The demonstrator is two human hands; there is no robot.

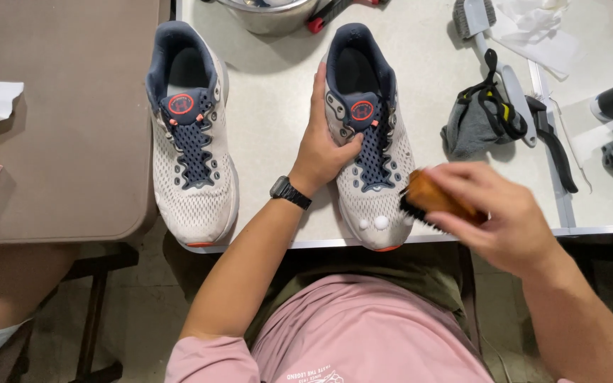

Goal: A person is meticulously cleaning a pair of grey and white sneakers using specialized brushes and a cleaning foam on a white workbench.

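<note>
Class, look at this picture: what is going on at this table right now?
A person is cleaning a pale mesh sports shoe. The left hand steadies it by its side, while the right hand holds a wooden brush with dark bristles against its toe end. The matching shoe stands apart on the white table.
</note>
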